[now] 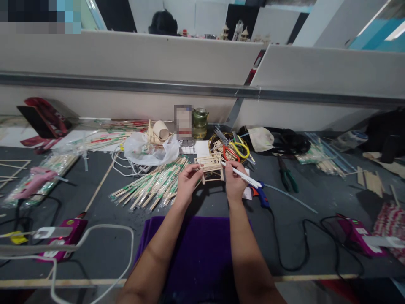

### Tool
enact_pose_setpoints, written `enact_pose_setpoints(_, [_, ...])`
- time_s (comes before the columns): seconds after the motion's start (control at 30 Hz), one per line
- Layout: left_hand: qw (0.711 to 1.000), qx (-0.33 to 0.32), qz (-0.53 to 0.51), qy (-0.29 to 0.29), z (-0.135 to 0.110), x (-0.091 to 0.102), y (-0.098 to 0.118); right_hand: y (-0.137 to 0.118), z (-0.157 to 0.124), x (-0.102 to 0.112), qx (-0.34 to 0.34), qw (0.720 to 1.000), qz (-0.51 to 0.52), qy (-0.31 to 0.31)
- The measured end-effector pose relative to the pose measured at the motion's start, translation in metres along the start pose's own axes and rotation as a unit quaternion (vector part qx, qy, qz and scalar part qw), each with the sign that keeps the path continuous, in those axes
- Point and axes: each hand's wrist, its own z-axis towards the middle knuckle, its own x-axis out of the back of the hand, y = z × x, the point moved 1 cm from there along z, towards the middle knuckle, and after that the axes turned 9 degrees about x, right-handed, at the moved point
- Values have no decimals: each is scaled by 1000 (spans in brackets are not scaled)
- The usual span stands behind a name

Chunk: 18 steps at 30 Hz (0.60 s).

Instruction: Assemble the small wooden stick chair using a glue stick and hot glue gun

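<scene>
Out on the left lay a pink plastic glue gun, and nearer sat a magenta rectangular power strip, its pale labels too small to read. Moving right, a spread of pale wooden sticks in clear wrappers showed green print, again beyond reading. Then came the left hand, thumb and fingers pinched on the left end of a small, pale wooden stick frame! And what a neat thing: boxy, with thin slats crossing its upper part and slim legs below, held up over the dark grey table, on the far side of a folded purple cloth. The right hand gripped its right end, a slim white implement running across that hand. Just right of it stood a blue glue-gun handle.
</scene>
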Motion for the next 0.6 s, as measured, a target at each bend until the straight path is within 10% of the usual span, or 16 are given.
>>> enact_pose_setpoints(0.6, [1000, 0, -5, 0, 0, -1, 2, 1, -1, -1, -3, 1000, 13, 8])
